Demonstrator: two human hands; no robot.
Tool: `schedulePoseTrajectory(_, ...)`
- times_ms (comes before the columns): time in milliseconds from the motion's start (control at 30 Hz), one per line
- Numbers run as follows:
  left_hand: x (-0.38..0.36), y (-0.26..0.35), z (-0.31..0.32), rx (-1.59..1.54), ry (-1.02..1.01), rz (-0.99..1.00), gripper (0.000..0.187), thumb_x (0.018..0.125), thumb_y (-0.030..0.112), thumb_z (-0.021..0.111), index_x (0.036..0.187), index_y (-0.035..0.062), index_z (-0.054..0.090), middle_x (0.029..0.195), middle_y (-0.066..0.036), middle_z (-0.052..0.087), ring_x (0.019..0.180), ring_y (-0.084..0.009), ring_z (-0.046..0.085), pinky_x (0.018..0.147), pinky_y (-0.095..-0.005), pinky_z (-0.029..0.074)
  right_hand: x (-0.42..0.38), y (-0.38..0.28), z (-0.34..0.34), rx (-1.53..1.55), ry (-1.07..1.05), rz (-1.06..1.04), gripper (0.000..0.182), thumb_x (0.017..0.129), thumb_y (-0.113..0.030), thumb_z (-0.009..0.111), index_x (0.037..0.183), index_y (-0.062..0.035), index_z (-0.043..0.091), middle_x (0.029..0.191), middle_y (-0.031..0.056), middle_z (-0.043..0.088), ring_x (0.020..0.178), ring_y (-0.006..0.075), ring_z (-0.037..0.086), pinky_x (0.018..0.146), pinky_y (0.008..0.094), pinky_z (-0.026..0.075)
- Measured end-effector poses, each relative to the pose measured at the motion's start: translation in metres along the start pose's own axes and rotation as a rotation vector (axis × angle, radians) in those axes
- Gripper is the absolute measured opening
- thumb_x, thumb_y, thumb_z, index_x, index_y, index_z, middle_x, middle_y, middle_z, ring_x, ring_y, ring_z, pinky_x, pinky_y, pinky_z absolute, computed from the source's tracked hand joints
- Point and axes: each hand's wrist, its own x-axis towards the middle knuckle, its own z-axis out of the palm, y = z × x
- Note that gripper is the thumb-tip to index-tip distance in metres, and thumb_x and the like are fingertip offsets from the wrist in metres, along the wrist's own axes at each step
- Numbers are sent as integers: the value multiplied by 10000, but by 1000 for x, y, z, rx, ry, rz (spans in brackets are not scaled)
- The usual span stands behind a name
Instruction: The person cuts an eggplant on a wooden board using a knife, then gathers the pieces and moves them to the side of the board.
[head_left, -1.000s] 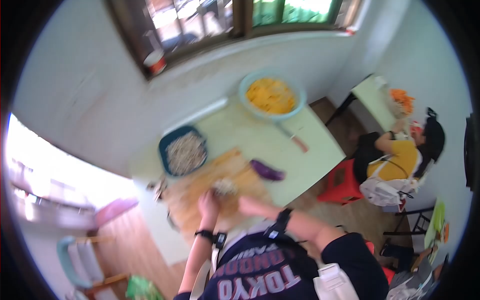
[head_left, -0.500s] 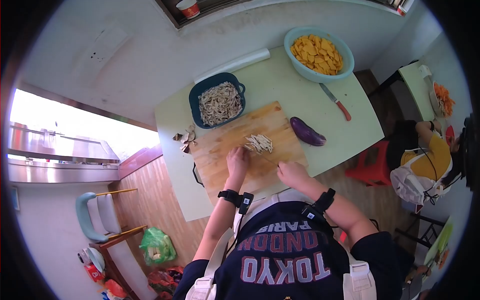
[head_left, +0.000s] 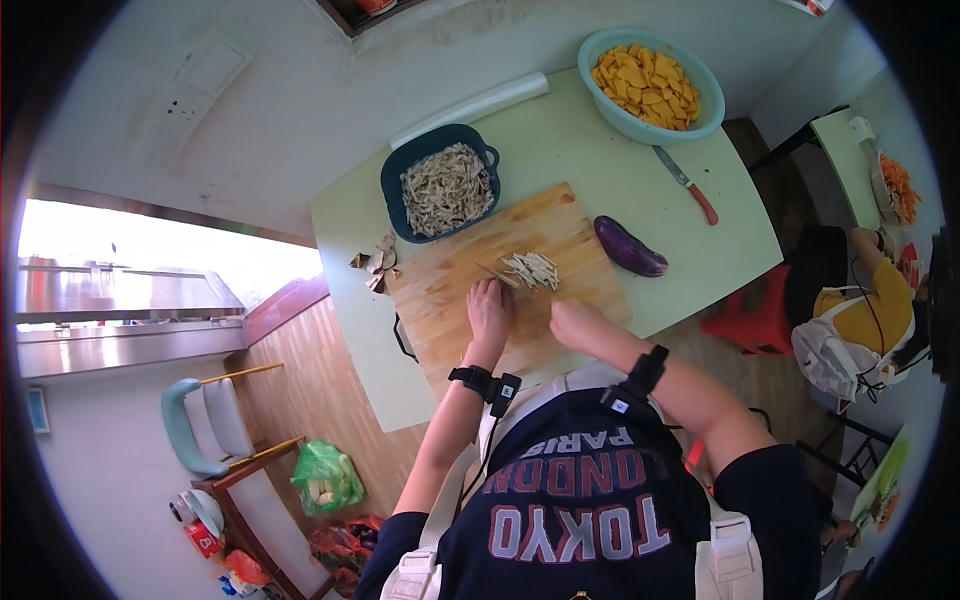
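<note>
On the wooden cutting board (head_left: pixel 440 290), my left hand (head_left: pixel 490 310) is closed, fingertips curled down on pale eggplant slices (head_left: pixel 498 274). A small pile of cut eggplant strips (head_left: pixel 532 269) lies just beyond. My right hand (head_left: pixel 580 325) makes a fist at the board's near right, wrapped around a knife; its blade is seen almost edge-on and barely shows. A whole purple eggplant (head_left: pixel 630 247) rests on the table right of the board. Behind the board's left part, a dark teal basin (head_left: pixel 393 190) holds many cut strips.
A light blue bowl (head_left: pixel 612 112) of orange slices stands at the back right, near a red-handled knife (head_left: pixel 703 204). Dark scraps (head_left: pixel 379 262) lie left of the board. A white roll (head_left: pixel 470 110) lies along the wall. Another person (head_left: pixel 855 310) sits at the right by a red stool (head_left: pixel 752 312).
The whole view has shifted slightly. My right hand has moved a little closer to my left hand, and the knife blade shows less. My left hand remains on the slices.
</note>
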Motion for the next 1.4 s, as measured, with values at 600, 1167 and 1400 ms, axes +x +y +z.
schedulePoseTrajectory(600, -1, 1, -10, -46, -58, -7, 61, 738, 77, 593, 795, 56, 587, 825, -111, 590, 808, -300, 537, 723, -386, 414, -32, 21, -13, 21, 27, 58, 205, 762, -149, 489, 775, 34, 579, 687, 234, 593, 668, 390, 594, 632, 469, 474)
schedulePoseTrajectory(1167, -4, 4, -6, 115, -63, -32, 112, 711, 67, 573, 822, 54, 578, 872, -115, 563, 833, -307, 507, 743, -399, 397, 12, -3, 14, 39, 56, 23, 204, 771, -140, 496, 758, 48, 574, 698, 249, 591, 668, 407, 591, 602, 473, 470)
schedulePoseTrajectory(1400, 0, 5, -5, 81, -44, -83, 148, 714, 83, 598, 860, 57, 588, 900, -118, 554, 876, -303, 511, 754, -409, 404, -16, 24, -6, 77, 31, 70, 241, 778, -188, 489, 752, 21, 606, 714, 228, 598, 692, 386, 590, 650, 469, 465)
